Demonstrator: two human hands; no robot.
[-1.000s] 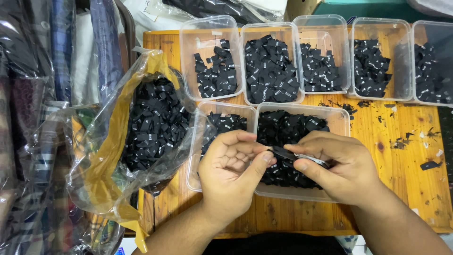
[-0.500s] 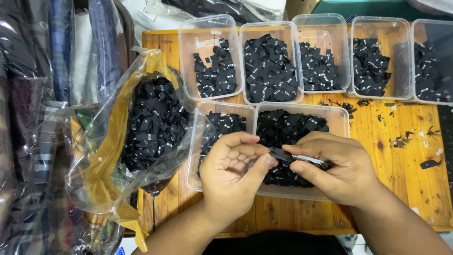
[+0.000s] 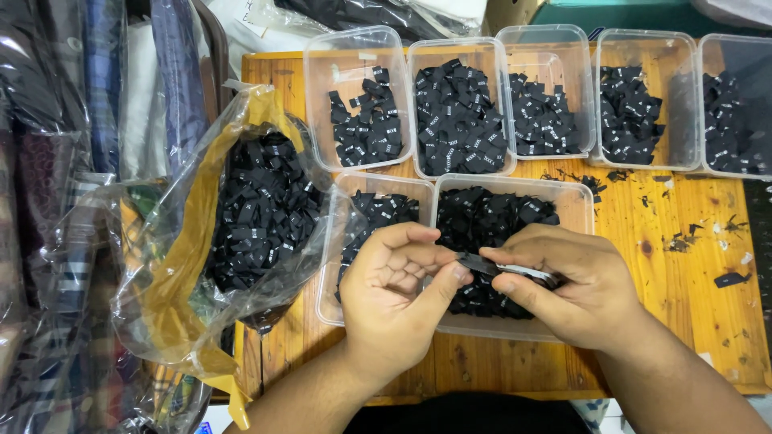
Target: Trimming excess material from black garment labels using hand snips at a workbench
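Trouble could come from how small the black label (image 3: 476, 262) is. It sits in the middle of the frame, pinched between the left hand (image 3: 400, 301) and the right hand (image 3: 563, 285). The left thumb and pointer finger press together on its left end. The right hand's fingers are curled shut on a little stack of labels, w/ the thumb on top. The grip looks thin, so I think the label could slip out and drop.

Both hands hang over the big clear tub (image 3: 507, 321) at the lower middle, so a drop most likely lands in the black pile there & gets lost among the others. It could also fall in the smaller tub (image 3: 334, 301) just left of it and mix w/ the wrong kind. The labels all look alike, so a mix-up is hard to spot.

The plastic bag (image 3: 201, 265) at the left of the frame is full of labels and leans on the small tub. A bump from the left arm might spill it. Five more tubs (image 3: 354, 48) sit in a row at the top, well apart from the hands. Black scraps (image 3: 728, 279) lie on the wooden tabletop (image 3: 683, 305) at the right.
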